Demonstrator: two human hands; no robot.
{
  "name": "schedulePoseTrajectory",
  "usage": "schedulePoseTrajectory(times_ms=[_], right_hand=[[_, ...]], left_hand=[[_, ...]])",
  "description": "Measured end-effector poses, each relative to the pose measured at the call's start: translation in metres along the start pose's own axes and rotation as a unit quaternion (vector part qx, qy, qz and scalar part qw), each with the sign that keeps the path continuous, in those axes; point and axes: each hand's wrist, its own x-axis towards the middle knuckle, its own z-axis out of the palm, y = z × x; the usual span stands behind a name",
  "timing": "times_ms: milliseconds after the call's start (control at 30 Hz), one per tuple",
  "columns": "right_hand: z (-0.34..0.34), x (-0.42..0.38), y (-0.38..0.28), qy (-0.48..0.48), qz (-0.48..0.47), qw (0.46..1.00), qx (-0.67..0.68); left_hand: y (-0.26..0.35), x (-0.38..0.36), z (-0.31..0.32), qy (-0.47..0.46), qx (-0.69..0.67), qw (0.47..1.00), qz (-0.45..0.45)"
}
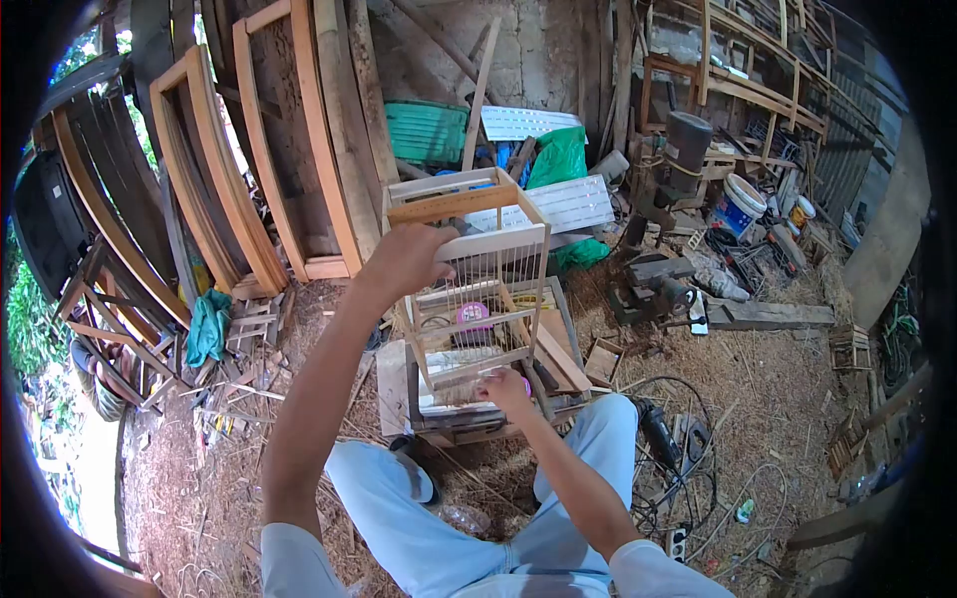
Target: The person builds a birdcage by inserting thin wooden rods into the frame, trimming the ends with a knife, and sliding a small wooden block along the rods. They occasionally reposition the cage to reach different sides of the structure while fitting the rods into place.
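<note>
A wooden frame cage (pixel 488 241) with thin upright bars stands tilted in front of my knees. My left hand (pixel 407 261) is closed around its upper left corner, by the pale top rail. Low at the cage's front, my right hand (pixel 506 391) has its fingers pinched together close to the bottom rail; whatever they hold is too small to make out. Beneath the cage is a low wooden workbench (pixel 469 431). A round pink object (pixel 473 317) shows through the bars. A wooden board (pixel 560 361) leans at the bench's right side.
Tall wooden frames (pixel 329 149) lean against the wall at left. Behind the cage lie a green crate (pixel 426 132) and white panels (pixel 558 204). To the right are a bench vise (pixel 653 294), a paint bucket (pixel 740 204), and a black power tool (pixel 656 431) with cables. Wood shavings cover the ground.
</note>
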Motion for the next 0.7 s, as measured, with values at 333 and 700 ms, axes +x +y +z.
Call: schedulePoseTrajectory(times_ms=[333, 700], right_hand=[[-0.044, -0.008, -0.077, 0.203, -0.433, 0.786, -0.391], [-0.038, 0.006, -0.082, 0.107, -0.398, 0.841, -0.35]], left_hand=[[-0.007, -0.026, 0.013, 0.146, 0.051, 0.988, 0.022], [0.035, -0.139, 0.175, 0.23, -0.271, 0.895, -0.271]])
